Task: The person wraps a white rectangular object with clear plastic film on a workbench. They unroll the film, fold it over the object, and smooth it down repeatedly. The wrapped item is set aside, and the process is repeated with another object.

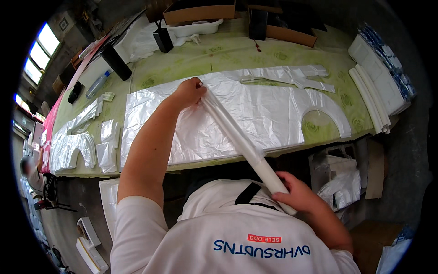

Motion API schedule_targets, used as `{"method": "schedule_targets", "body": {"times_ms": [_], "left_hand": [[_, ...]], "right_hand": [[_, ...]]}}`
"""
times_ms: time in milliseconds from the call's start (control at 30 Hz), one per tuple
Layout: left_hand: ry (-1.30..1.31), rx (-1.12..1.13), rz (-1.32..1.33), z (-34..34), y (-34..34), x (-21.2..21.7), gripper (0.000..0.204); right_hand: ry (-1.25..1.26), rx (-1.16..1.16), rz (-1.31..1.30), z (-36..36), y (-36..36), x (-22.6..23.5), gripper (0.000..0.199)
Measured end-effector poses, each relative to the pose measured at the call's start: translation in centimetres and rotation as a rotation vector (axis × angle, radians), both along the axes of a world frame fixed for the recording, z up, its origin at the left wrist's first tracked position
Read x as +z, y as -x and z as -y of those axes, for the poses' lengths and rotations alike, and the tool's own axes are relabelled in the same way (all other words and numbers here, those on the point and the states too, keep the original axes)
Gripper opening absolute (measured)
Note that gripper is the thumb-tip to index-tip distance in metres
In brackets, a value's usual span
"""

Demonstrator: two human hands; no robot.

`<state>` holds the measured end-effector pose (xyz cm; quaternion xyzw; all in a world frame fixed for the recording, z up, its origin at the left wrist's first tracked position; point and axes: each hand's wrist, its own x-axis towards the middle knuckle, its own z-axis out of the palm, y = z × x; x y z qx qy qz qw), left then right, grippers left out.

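Left arm (pixel 155 146) stretched well forward, left hand (pixel 189 92) closed in a fingertip pinch at the far grip. Right hand (pixel 297 194) wraps its own grip, nearer their torso (pixel 246 221), thumb (pixel 281 197) on top; right forearm (pixel 334 228) angles back behind it.

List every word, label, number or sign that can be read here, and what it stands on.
White shirt: dark-blue lettering, upside down; wording withheld.
Same shirt: small red label, pale characters; wording withheld.
Blue packets: any print too small to read.
White plastic roll: no lettering visible.
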<state>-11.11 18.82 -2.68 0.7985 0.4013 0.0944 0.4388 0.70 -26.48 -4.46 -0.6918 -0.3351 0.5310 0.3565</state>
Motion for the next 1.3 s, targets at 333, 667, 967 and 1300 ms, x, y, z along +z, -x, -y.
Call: {"method": "schedule_targets", "body": {"times_ms": [333, 667, 967, 1300], "left_hand": [[-0.389, -0.134, -0.199, -5.0, 1.1, -1.4, 0.043], [-0.463, 0.169, 0.341, -0.5, 3.3, -0.1, 0.066], [-0.759, -0.880, -0.052, 15.2, 8.7, -1.0, 0.102], [-0.745, -0.945, -0.093, 15.0, 9.2, -0.8, 0.093]], "right_hand": [[0.293, -0.073, -0.037, 16.5, -1.4, -2.6, 0.075], [0.194, -0.244, -0.115, 17.6, -2.8, -1.3, 0.078], [-0.310, -0.109, 0.344, 2.8, -6.2, 3.2, 0.071], [-0.370, 0.211, 1.143, -13.3, -9.5, 4.2, 0.064]]}}
